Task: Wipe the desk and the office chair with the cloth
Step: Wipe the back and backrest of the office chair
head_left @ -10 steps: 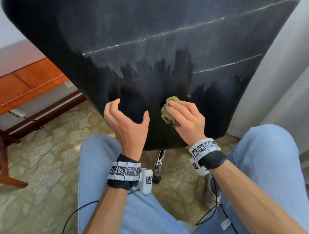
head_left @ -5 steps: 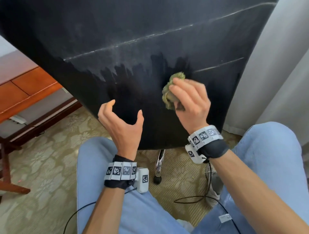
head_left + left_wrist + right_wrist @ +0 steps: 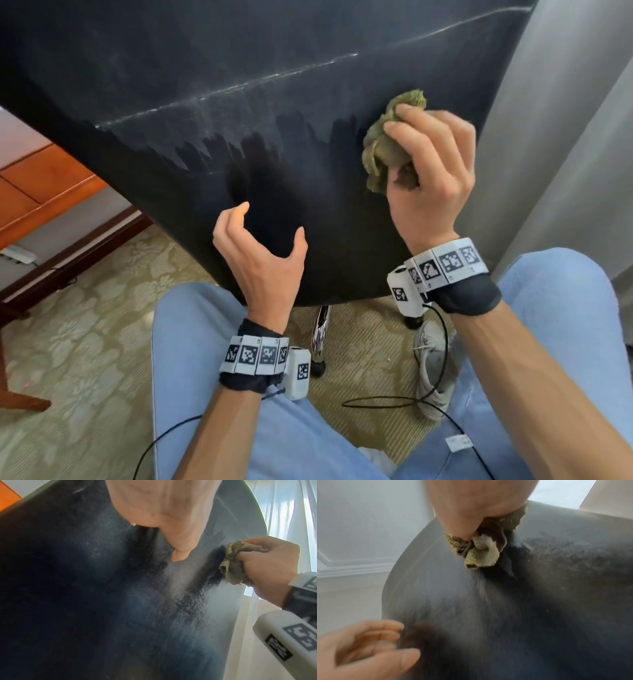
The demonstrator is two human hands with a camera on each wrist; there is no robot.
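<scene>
Chair [image 3: 239,85] back, black, fills the far half of the head view, darker wiped patch low, paler dusty band above; desk [image 3: 37,185] at far left, curtain [image 3: 565,137] right. Right hand [image 3: 431,178] grips the bunched green cloth [image 3: 387,144], fingers curled round it, pressing it on the chair's right part. Left hand [image 3: 260,253] lower and left of it, empty, fingers loosely curled, contact with chair unclear.
</scene>
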